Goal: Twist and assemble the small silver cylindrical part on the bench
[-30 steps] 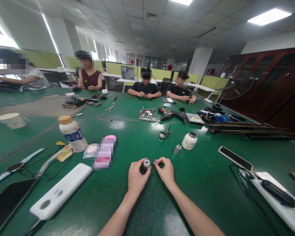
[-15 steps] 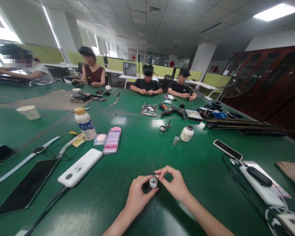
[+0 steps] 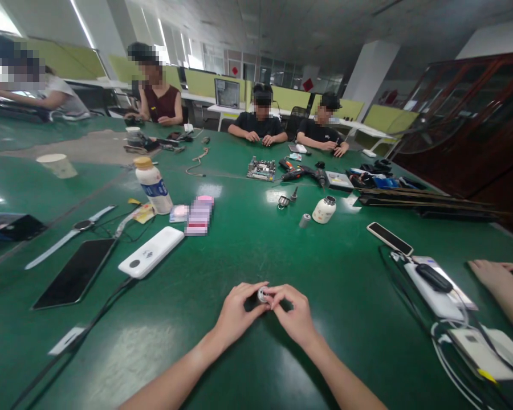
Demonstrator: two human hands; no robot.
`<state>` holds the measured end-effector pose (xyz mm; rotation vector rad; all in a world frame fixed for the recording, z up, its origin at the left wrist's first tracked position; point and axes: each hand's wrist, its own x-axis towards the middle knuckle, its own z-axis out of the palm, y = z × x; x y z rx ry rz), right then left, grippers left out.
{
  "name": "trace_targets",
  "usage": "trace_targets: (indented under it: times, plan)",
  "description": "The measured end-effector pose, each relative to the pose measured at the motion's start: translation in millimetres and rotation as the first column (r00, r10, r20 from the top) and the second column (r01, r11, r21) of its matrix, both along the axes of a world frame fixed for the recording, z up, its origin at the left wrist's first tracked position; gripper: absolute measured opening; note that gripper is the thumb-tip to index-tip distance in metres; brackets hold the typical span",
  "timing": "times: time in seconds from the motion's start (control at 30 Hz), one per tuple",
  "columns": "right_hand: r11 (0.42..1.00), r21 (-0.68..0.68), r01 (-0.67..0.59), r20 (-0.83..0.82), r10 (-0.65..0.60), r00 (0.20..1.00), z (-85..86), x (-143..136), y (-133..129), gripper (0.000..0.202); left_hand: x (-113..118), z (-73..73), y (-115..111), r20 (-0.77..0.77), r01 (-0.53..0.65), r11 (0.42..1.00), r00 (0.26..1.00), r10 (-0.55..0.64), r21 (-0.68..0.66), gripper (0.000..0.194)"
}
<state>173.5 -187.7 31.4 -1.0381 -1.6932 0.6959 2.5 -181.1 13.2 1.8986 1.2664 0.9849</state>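
Note:
My left hand curls its thumb and fingers around a small round metal part, whose pale ringed end faces up toward me. From the other side my right hand reaches in, thumb and fingertips pinched together against that end. Whatever lies between those fingertips is too small or hidden to make out. Farther off stand a short silver cylinder and a round white jar with a dark neck. Just behind them lie small dark metal fittings.
At left are a white power bank, a black tablet, a watch and a bottle. A phone, cables and another person's hand are at right. A circuit board and power drill lie beyond.
My right fingertips have moved from the rim onto the end of the metal part, covering some of it. The view has tilted down, so things sit higher in the picture.

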Motion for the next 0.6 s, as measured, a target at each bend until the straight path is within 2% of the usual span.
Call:
trace_targets:
  times: [0.23,0.6]
  plan:
    - [0.993,0.118,0.012,0.043,-0.017,0.999,-4.5,-0.7,-3.4,0.023,-1.2,0.2,0.7,0.001,0.008,1.0,1.0,-0.008,0.015,0.04]
    - [0.996,0.031,0.083,0.008,-0.084,0.996,-1.8,-0.1,-5.4,0.024,0.0,3.9,-1.2,-0.042,0.029,0.999,0.999,-0.029,0.011,0.039]
